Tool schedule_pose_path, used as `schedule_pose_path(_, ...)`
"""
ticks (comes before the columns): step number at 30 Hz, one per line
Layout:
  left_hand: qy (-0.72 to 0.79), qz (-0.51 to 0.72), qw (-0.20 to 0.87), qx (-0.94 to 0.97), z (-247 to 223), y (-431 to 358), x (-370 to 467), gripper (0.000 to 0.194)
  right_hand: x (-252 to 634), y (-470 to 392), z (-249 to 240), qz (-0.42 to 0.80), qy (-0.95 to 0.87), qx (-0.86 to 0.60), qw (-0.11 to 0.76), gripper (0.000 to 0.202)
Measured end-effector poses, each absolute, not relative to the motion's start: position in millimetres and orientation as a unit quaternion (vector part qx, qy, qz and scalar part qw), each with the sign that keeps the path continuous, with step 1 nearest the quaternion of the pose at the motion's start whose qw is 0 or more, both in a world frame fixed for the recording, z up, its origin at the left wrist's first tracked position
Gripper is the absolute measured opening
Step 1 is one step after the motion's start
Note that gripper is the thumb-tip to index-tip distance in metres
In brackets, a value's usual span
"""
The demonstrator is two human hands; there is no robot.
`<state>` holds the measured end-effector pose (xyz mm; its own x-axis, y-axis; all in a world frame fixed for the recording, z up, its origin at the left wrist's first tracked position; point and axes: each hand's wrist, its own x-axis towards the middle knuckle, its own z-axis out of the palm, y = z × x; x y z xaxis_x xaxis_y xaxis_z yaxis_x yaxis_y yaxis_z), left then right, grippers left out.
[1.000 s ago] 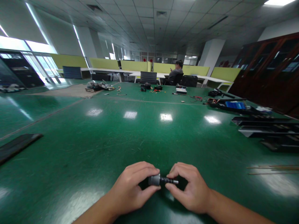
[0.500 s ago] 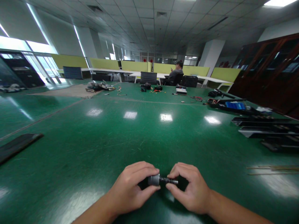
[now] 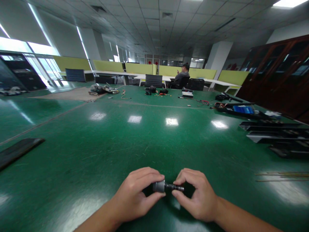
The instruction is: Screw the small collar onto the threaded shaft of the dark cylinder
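Low in the head view, a metal part with a dark grey cylindrical head and a thin ringed shaft [image 3: 169,186] lies level between my hands. My left hand [image 3: 137,190] grips the thick head from the left, fingers over the top and thumb beneath. From the right, my right hand [image 3: 198,193] closes its thumb and index finger on the shaft, whose shiny end shows between them. Both hands are just above the green tabletop [image 3: 116,141]. The part's exact kind cannot be made out.
A dark flat slab [image 3: 19,151] rests at the left. On the right are thin brass-coloured rods [image 3: 282,176], dark metal channels [image 3: 272,135] and a black tray with blue contents [image 3: 243,109]. Tools and cables [image 3: 163,92] lie at the far edge; a seated person [image 3: 181,77] is beyond.
My right fingertips have shifted very slightly to the right along the shaft. My left hand and the cylindrical head look unmoved.
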<state>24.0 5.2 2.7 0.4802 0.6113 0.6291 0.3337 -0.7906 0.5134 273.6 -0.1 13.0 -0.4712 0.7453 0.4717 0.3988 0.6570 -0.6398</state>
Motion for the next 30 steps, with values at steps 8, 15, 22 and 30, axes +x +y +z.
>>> schedule_pose_path(8, 0.279, 0.429, 0.158, 0.844, 2.6, 4.0, 23.3, 0.042, 276.1, -1.2, 10.8, 0.231, -0.826, -0.348, 0.379, 0.008)
schedule_pose_path(15, 0.276, 0.429, 0.157, 0.846, 4.7, 4.6, 23.9, 0.041, 275.2, 0.5, 11.5, 0.229, -0.826, -0.35, 0.379, 0.008)
schedule_pose_path(22, 0.279, 0.427, 0.157, 0.846, 4.3, 5.0, 24.3, 0.041, 276.0, -0.9, 11.9, 0.23, -0.825, -0.35, 0.381, 0.009)
schedule_pose_path(30, 0.279, 0.429, 0.15, 0.846, 5.1, 4.6, 22.9, 0.041, 276.0, -0.3, 12.2, 0.234, -0.825, -0.347, 0.38, 0.009)
